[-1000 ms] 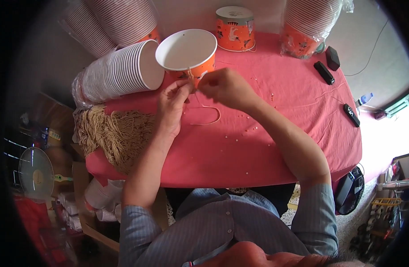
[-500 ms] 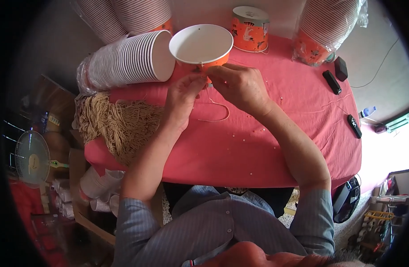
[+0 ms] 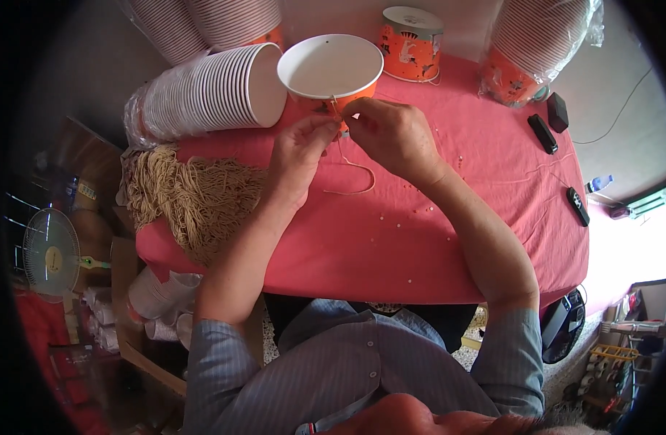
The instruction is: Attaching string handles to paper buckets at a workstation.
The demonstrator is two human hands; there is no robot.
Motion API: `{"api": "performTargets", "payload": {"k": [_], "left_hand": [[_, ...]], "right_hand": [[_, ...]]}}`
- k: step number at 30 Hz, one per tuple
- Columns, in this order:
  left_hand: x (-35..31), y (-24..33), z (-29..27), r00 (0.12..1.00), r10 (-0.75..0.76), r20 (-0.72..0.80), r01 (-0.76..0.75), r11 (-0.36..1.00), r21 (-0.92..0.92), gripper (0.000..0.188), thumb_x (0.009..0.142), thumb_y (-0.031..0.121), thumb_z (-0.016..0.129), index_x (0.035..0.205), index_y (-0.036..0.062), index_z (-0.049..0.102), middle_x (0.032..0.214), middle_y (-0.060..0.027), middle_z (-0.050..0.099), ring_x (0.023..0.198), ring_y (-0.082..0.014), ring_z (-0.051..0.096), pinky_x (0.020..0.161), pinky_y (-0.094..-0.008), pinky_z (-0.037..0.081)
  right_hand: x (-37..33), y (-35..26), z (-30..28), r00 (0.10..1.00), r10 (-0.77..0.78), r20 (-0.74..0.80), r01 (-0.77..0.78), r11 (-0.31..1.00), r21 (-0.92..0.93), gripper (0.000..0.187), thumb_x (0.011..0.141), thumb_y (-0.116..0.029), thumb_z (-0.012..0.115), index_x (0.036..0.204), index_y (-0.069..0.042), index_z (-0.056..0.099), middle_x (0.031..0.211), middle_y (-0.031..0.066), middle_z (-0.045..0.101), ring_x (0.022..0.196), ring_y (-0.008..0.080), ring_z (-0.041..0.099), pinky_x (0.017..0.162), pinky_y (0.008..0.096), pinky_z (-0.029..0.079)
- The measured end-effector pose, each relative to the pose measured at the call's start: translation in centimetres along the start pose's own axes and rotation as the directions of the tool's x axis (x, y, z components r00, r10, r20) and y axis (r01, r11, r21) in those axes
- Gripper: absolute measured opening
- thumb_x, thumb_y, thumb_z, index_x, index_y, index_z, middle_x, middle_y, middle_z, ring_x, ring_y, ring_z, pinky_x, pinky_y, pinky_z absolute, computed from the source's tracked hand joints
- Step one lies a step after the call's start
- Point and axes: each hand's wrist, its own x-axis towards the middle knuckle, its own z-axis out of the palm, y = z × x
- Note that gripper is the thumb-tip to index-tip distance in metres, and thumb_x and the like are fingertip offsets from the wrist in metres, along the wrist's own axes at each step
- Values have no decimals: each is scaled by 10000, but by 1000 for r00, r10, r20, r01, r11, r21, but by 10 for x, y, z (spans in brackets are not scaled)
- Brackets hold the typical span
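Note:
A round paper bucket [image 3: 330,67], white inside and orange with printed figures outside, stands at the far middle of the table. In front of its near rim, my left hand [image 3: 295,154] pinches a thin beige cord [image 3: 374,176] between thumb and fingers. My right hand [image 3: 400,136] pinches at the same cord, close beside the left fingertips. Part of the cord rises to the bucket's near rim, and its loose tail curls on the cloth below my hands. Fingers hide the exact grip. To the left lies a thick heap of beige cords [image 3: 195,199].
A plastic-wrapped stack of white buckets [image 3: 195,94] lies at left, another stack [image 3: 532,43] stands far right. An orange bucket [image 3: 411,58] sits upside down at the back. Black devices [image 3: 542,134] and a remote [image 3: 577,206] rest on the red cloth [image 3: 333,254].
My right fingers have shifted slightly and opened a small gap near the cord, which now shows more at the bucket's rim. My left hand stays nearly in place.

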Motion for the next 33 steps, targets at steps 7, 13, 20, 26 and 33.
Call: {"api": "performTargets", "payload": {"k": [7,13,20,26,33], "left_hand": [[0,-2,0,1000,16,16,-16,999,-46,226,1060,150,690,1195,-14,767,1082,-41,770,1012,-87,674,939,-262,519],[1,-5,-2,1000,8,17,-8,999,-33,236,1058,148,689,1206,-22,758,1082,-43,769,1022,-95,679,953,-271,522],[0,2,3,999,26,18,-26,999,-20,234,1048,146,696,1202,-17,765,1077,-39,775,1026,-91,686,951,-267,521],[2,-4,-4,1000,-7,9,7,1000,6,237,1053,145,689,1210,-14,768,1113,-53,787,1045,-90,695,954,-263,523],[-1,0,3,1000,14,11,-14,1000,7,233,1058,146,688,1205,-16,767,1074,-39,786,1025,-82,696,941,-247,521]], "right_hand": [[0,0,-2,948,280,151,-306,933,189,115,964,-100,747,1068,-79,791,772,54,751,716,87,714,672,296,581],[-2,1,-1,944,290,156,-316,930,188,118,967,-102,743,1073,-73,787,768,44,741,714,75,694,662,295,568],[-4,10,0,956,276,100,-287,950,123,183,915,-159,757,1090,-124,800,743,123,742,667,282,750,641,425,603],[-2,5,0,961,250,117,-269,943,198,224,967,-107,750,1189,-97,777,757,59,737,672,110,697,634,314,560],[-4,5,-2,962,260,87,-271,948,166,216,974,-106,744,1187,-91,780,767,60,734,662,98,666,642,312,563]]}}
